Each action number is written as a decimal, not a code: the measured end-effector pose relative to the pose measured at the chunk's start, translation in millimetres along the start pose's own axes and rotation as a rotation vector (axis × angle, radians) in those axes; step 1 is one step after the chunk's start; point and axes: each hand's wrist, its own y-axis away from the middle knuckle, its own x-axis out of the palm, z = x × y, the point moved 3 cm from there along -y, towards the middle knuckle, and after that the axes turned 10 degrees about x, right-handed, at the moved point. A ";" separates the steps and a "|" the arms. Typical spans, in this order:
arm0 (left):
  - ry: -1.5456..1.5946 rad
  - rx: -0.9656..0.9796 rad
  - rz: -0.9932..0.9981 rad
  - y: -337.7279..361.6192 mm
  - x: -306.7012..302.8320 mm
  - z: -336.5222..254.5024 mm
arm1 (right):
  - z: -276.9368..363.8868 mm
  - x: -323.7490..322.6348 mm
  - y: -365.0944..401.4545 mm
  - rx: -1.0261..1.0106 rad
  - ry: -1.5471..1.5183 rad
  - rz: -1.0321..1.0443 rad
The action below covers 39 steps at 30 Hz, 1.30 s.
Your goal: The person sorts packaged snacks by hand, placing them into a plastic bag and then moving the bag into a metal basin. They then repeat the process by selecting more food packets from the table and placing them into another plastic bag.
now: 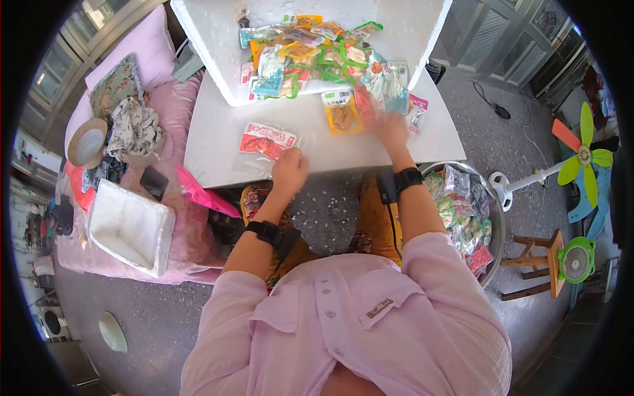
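Observation:
On the white table [218, 142], my left hand [289, 173] is closed on the right edge of a clear plastic bag [254, 156] with a red and white packet [267, 139] in it. My right hand [393, 132] is at the table's right side, blurred, over a red packet [365, 105]; its fingers are smeared by motion. A yellow packet [342, 113] lies left of the red one, and a pink packet [417, 113] lies just right of my right hand. Behind them, a white foam box [218, 56] on its side holds many colourful packets [304, 56].
A metal basin [494, 198] of packets stands right of the table, near a wooden stool [538, 261] and fans [584, 155]. Left is a pink-covered bed [175, 109] with a foam lid [131, 226], a phone [154, 182] and a hat [88, 142].

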 end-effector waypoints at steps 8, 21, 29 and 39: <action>0.005 -0.029 0.014 -0.7 0.0 0.1 | 5.6 13.9 -12.5 0.063 -0.006 0.213; 0.130 -0.150 0.086 -5.0 -4.1 -2.4 | -17.8 -52.8 35.4 0.347 -0.999 0.333; 0.007 -0.118 0.071 -13.5 -12.7 -18.2 | -7.3 -62.6 84.8 0.282 -1.225 0.700; -0.108 -0.108 0.045 -14.1 -28.7 -24.7 | 21.1 -34.1 92.3 0.351 -1.049 1.003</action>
